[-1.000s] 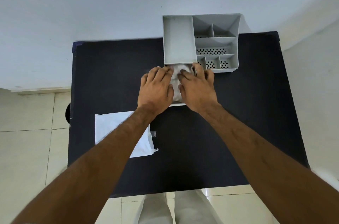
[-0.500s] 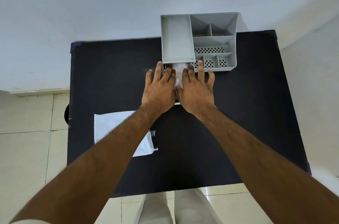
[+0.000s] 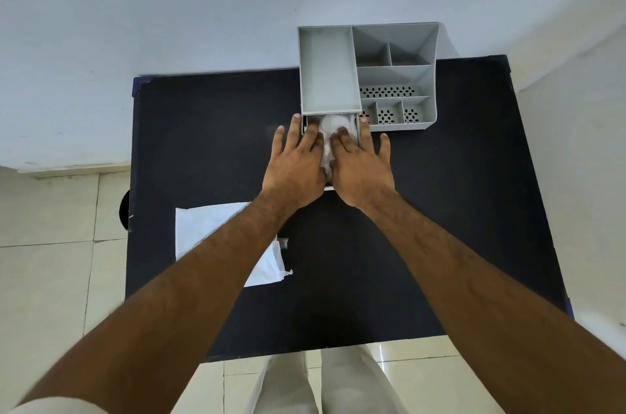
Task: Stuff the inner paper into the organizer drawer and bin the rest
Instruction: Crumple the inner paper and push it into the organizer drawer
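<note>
A grey plastic organizer (image 3: pixel 394 76) with several compartments stands at the far edge of the black table (image 3: pixel 440 210). Its drawer (image 3: pixel 329 188) is pulled out toward me at the lower left of the organizer. Crumpled white inner paper (image 3: pixel 333 127) lies in the drawer. My left hand (image 3: pixel 296 161) and my right hand (image 3: pixel 360 164) lie flat on the paper side by side, fingers spread and pressing down. Most of the drawer is hidden under my hands. A flat white wrapper (image 3: pixel 210 230) lies on the table near the left edge, partly under my left forearm.
A white wall rises behind the table. Beige tiled floor (image 3: pixel 44 261) shows to the left and in front. A dark round object (image 3: pixel 124 210) peeks out beside the table's left edge. My legs stand at the near edge.
Both hands have slid forward over the paper toward the organizer, and their fingers have spread flatter. Less of the drawer shows in front of the organizer.
</note>
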